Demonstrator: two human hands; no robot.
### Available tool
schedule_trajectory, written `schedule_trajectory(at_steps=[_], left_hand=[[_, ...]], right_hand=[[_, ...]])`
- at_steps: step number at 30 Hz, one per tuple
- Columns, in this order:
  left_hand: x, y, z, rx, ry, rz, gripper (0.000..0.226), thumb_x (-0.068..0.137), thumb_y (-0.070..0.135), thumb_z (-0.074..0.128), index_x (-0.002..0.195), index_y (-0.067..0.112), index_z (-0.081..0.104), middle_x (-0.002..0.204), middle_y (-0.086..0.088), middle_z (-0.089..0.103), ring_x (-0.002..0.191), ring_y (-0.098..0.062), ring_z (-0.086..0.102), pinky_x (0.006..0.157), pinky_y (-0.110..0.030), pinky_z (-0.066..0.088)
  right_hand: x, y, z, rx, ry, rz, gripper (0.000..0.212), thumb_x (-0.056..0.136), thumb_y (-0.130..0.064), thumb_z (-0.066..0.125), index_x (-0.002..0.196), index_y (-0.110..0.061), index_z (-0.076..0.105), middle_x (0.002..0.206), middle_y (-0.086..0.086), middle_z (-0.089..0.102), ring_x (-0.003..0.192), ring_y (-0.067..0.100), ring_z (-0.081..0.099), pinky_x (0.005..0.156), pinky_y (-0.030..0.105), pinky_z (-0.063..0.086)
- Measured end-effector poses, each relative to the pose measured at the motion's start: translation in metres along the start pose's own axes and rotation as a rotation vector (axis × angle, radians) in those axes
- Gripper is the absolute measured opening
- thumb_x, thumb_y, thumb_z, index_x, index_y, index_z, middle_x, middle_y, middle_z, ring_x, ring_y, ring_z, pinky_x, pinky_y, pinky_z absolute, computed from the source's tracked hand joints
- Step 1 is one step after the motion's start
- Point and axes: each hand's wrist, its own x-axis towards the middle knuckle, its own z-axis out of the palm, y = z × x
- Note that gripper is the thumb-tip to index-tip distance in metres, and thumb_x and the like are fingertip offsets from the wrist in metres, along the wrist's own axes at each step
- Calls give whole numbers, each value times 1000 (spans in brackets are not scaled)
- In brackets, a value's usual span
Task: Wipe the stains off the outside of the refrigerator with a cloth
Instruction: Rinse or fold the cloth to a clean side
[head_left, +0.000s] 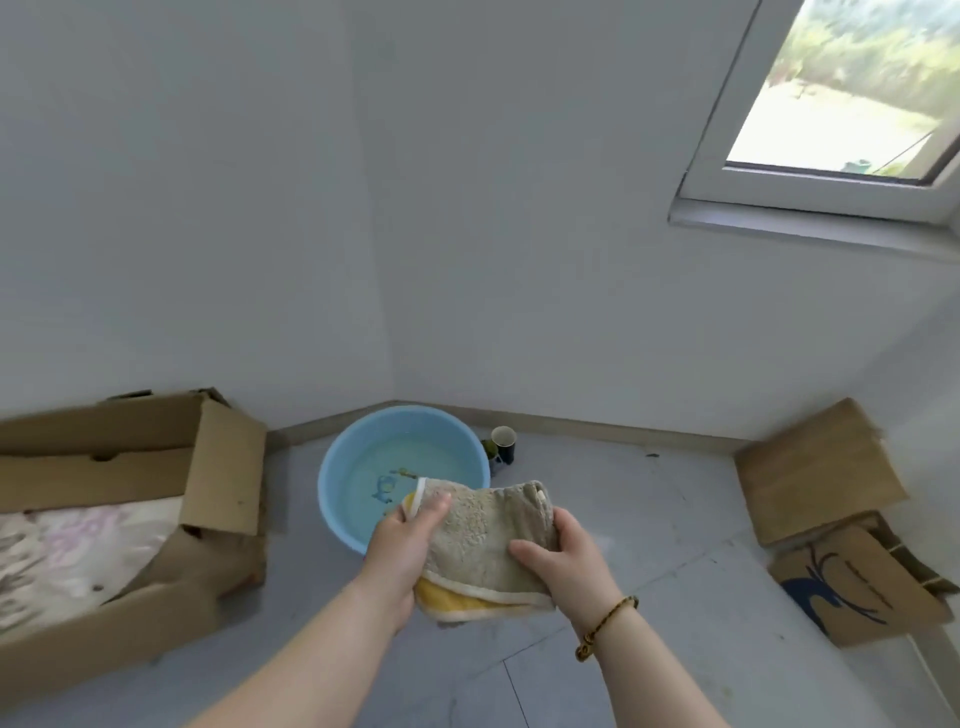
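Both hands (400, 545) grip cloth (488, 540), prob. above basin (332, 467).

basin (337, 467) in corner (cup (503, 442) right), cloth (483, 545) before it

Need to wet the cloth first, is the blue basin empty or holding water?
Holding water: a shallow clear layer glints over the printed bottom of the blue basin, well below the rim.
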Motion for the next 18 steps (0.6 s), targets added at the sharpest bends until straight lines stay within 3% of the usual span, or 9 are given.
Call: schedule_trajectory(at_steps=[2,6,8,10,13,18], left_hand=[[33,21,-26,21,14,-8,2,87,16,59,88,15,60,87,-9,67,83,-25,64,80,-39,51],[106,45,-64,58,44,-35,7,87,7,57,82,12,58,78,-7,66,71,-20,63,59,-28,51],[147,38,-73,100,72,-86,8,86,5,58,82,12,57,83,-10,66,76,-22,63,67,-32,54],[185,17,-81,126,117,-140,8,84,4,61,83,12,58,94,-15,67,90,-29,63,86,-43,51],[247,-32,-89,149,208,-182,11,83,4,63,81,13,58,92,-13,66,97,-31,61,92,-41,47],[369,-107,-111,166,295,-152,10,81,16,68,80,10,60,89,-13,67,91,-28,61,85,-35,46]], right_hand=[[37,-6,34,-13,-1,27,18,87,-2,55,92,-20,54,92,1,61,86,16,59,78,28,53],[113,-6,79,-35,-16,74,20,91,-3,49,86,-22,52,89,1,59,88,18,57,85,36,50],[153,10,89,-63,-16,127,18,92,-5,47,87,-22,47,89,-1,56,90,19,55,87,37,49],[192,34,93,-91,-20,174,15,92,-7,48,90,-21,44,95,2,56,93,20,55,89,37,48],[255,86,101,-155,-28,259,15,88,-8,55,86,-19,46,96,9,59,88,21,57,82,33,48],[370,181,128,-219,11,251,22,88,-22,59,70,-17,46,71,-1,50,66,12,47,55,14,37]])
